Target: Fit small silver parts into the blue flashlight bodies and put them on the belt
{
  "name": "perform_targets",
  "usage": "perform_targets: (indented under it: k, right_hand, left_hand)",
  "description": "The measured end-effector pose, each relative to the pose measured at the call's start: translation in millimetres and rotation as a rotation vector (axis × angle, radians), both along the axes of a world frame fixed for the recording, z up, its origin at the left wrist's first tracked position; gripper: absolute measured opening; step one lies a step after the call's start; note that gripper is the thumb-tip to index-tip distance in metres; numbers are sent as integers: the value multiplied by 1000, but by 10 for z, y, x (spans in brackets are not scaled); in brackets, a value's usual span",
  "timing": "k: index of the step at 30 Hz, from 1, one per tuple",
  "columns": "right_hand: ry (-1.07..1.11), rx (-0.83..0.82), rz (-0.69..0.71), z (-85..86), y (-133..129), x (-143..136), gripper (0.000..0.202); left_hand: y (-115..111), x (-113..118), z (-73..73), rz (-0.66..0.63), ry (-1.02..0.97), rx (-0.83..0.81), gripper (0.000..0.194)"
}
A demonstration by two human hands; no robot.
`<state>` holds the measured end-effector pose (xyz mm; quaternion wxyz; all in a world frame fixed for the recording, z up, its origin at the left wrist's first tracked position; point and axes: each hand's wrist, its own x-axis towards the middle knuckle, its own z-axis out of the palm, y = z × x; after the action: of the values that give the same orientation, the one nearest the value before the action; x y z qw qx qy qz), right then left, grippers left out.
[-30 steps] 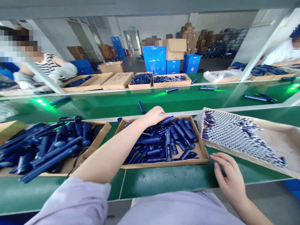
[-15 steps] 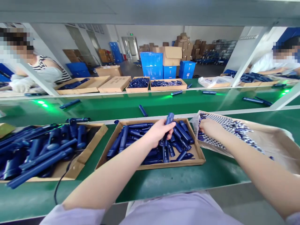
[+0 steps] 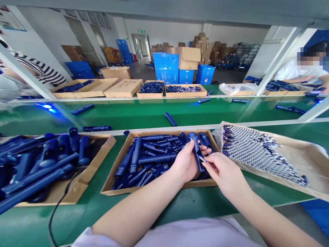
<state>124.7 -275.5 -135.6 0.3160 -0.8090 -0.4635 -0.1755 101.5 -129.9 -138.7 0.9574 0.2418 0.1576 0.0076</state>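
Note:
My left hand (image 3: 186, 163) is wrapped around a dark blue tubular housing (image 3: 195, 147), held tilted above a cardboard tray (image 3: 120, 192) of similar blue parts. Against the lower part of that housing, my right hand (image 3: 223, 168) pinches a small silvery part (image 3: 202, 158) between thumb and fingers. Part of the small piece is hidden by the fingertips. To the right, a plastic-lined tray (image 3: 312, 161) holds rows of small silver-and-blue pieces (image 3: 259, 154).
On the left, another box (image 3: 100, 161) holds larger blue housings, with a black cable (image 3: 52, 219) beside it. Beyond a white rail lies a green belt (image 3: 138, 115) with scattered blue tubes. Two people sit on the far side, behind slanted white posts.
My right hand has left the right tray and come to the housing with a small silvery part. My left hand has turned the housing and moved slightly right and down. Belt tubes have shifted right.

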Motion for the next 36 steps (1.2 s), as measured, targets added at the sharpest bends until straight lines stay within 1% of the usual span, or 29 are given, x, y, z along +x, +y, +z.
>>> perform_targets:
  k: [2, 5, 9, 14, 19, 23, 26, 31, 33, 34, 36]
  right_hand:
    - [-20, 12, -9, -32, 85, 36, 9]
    - [-19, 17, -23, -47, 127, 105, 9]
    - [21, 60, -50, -123, 146, 58, 12]
    - [45, 98, -50, -237, 146, -95, 20]
    - [145, 128, -87, -260, 149, -172, 28]
    - [71, 67, -27, -257, 180, -162, 36]
    - [35, 20, -19, -276, 221, -205, 42]
    - [80, 11, -6, -310, 281, -342, 49]
    - [61, 10, 22, -261, 232, -238, 44]
    - [42, 4, 16, -216, 183, -117, 41]
    - [10, -76, -95, -96, 48, 256, 37]
  left_hand:
    - [12, -18, -5, -14, -24, -12, 22]
    - [25, -29, -23, -6, -58, -8, 22]
    - [39, -15, -64, 14, -62, -11, 22]
    - [26, 0, -87, 100, -56, 2, 18]
    - [17, 10, -76, 196, -58, 37, 13]
    - [36, 19, -84, 213, -92, 45, 14]
    - [41, 35, -84, 229, -81, 52, 12]
    - [13, 48, -63, 243, -32, 85, 12]
    - [0, 45, -67, 245, -41, 95, 12]
    - [-3, 41, -72, 237, -42, 106, 13]
    - [-2, 32, -83, 189, -22, 145, 18]
